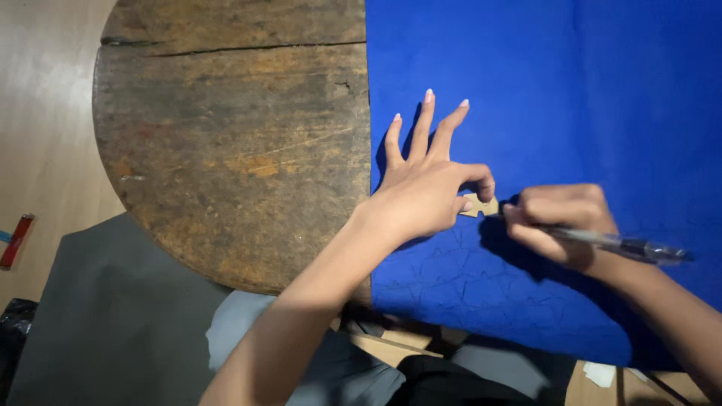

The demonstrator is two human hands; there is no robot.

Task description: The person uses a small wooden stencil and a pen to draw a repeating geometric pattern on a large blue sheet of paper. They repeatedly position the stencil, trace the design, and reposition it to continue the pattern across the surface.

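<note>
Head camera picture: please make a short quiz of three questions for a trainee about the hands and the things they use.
1. True or false: the left hand presses a small tan template onto the blue sheet.
2. What does the right hand hold? A) scissors B) a pen C) a brush
3. On what surface does the blue sheet partly lie?

Key
1. True; thumb and forefinger pin it, the other fingers are spread.
2. B; its tip meets the template's edge.
3. A round, worn wooden table; outlines already drawn show on the sheet near the person.
</note>
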